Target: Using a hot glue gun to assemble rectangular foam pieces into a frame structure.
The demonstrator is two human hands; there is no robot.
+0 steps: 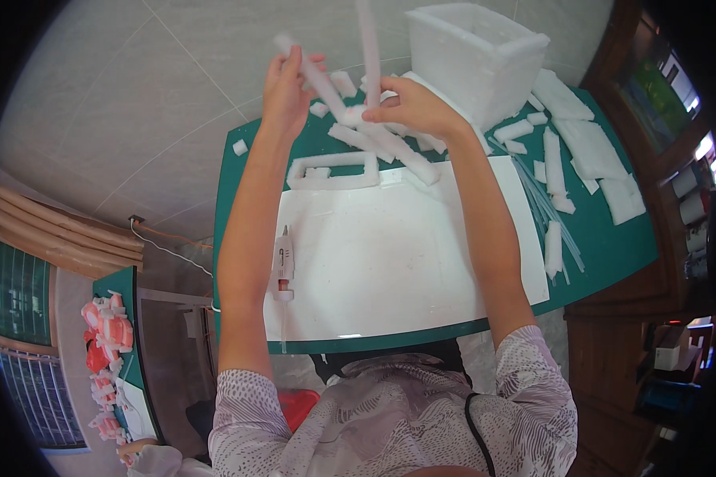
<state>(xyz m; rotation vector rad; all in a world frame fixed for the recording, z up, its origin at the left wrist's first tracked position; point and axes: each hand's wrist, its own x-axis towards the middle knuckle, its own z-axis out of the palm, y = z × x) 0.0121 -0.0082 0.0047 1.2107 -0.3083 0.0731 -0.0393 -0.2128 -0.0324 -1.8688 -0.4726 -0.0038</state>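
Note:
Over the far side of the table, my left hand (288, 91) is closed round a long white foam strip (324, 83), which slants down toward the middle. A second foam strip (370, 48) stands nearly upright, pinched between the fingers of my right hand (412, 105). The lower ends of both strips come close together above a pile of loose foam strips (412, 161); whether they touch, I cannot tell. Just nearer than the pile lies a rectangular foam frame (338, 185) with a small block inside it. A white glue gun (284, 266) rests beside my left forearm.
A white foam box (473, 67) stands at the back right of the green table (612, 238). A white board (390, 262) covers the table's middle. Clear glue sticks (550, 215) and foam slabs (589, 147) lie to the right. At far left, another table holds pink-and-white pieces (107, 326).

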